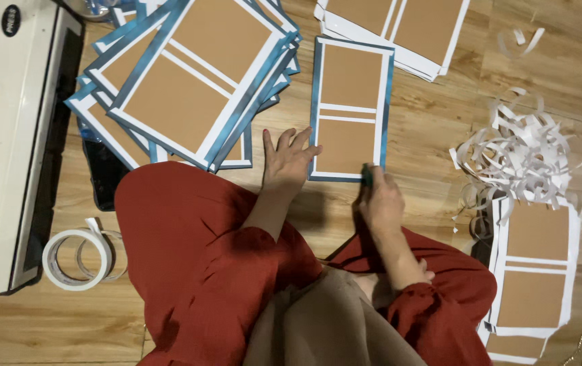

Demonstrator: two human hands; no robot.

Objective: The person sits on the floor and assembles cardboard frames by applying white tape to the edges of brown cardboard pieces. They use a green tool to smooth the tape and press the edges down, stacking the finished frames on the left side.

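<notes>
Beneath the left hand (289, 157), a brown card with a blue-and-white border (349, 108) lies flat on the wooden floor (433, 129), long side running away from the person. The fingers (284, 141) of that hand are spread apart and pressed flat at the card's near left corner, seemingly to keep it from sliding. The right hand (379, 200) sits at the near right corner, its fingers curled together around a small dark tool (367, 175) (too hidden to say what kind), whose tip meets the card's bottom edge just ahead of the knuckles.

Beyond and to the left of the left fingers a fanned stack of like cards (189, 81) rests in loose overlap, near enough for that hand to reach. Farther out past both hands, a second, white-edged stack (399, 27) lies at the top. To the right of the right hand, a tangle of white paper strips (515, 156) is heaped, kept off the card itself, and just nearer than it sits another pile of white-bordered cards (535, 271).

Well to the left of the left hand stands a white machine (13, 135) with a button panel, and nearer the person two rolls of white tape (77, 259) lie side by side on the floor. Red sleeves (196, 244) cover both forearms to the wrist.
</notes>
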